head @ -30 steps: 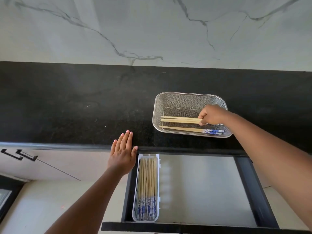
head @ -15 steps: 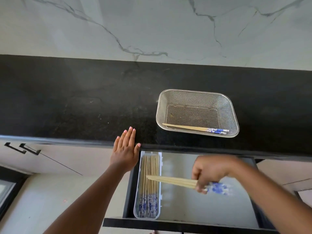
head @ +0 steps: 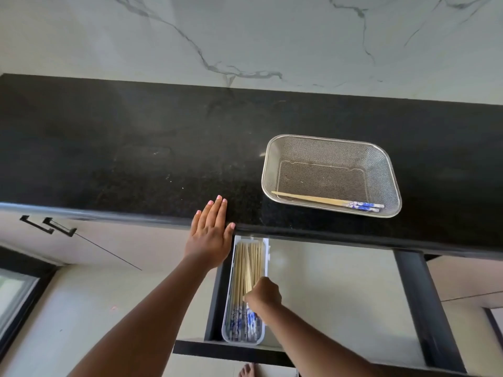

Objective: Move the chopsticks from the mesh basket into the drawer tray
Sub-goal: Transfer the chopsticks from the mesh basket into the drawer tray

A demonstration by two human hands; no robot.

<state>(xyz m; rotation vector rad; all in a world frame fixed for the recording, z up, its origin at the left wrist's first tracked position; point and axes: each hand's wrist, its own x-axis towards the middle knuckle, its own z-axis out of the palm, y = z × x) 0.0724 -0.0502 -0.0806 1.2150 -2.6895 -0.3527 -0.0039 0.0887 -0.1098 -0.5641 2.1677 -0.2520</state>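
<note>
Lying along the near wall of the mesh basket (head: pixel 331 174), the last chopsticks (head: pixel 326 201) look like one pair, maybe two sticks overlapping; can't count for sure. Long axis runs left-right w/ a slight tilt, bare tips to the left, blue-patterned ends to the right. Basket sits on the black countertop (head: pixel 136 159), just back from its front edge.

Below the edge, the drawer (head: pixel 340 295) is pulled open, and the white drawer tray (head: pixel 266 251) sits at its left side, full of chopsticks lying front-to-back, blue ends toward the person. So sticks in the tray run roughly at right angles to those in the basket.

Right hand (head: pixel 263 296) is down in the tray, fingers curled around a small bunch of chopsticks (head: pixel 249 273), probably setting them in w/ the rest; can't tell if the grip is already loosening. Left hand (head: pixel 211 232) rests flat on the counter edge, fingers spread, holding nothing, just left of the tray.

What the next move turns on: the basket pair lies up and to the right of both hands, on the counter above the drawer. The left hand looks nearer, but the right has the freer reach and its arm comes in from that side. It'd likely pinch near the blue ends, then need a quarter turn to line the sticks up w/ the tray.
</note>
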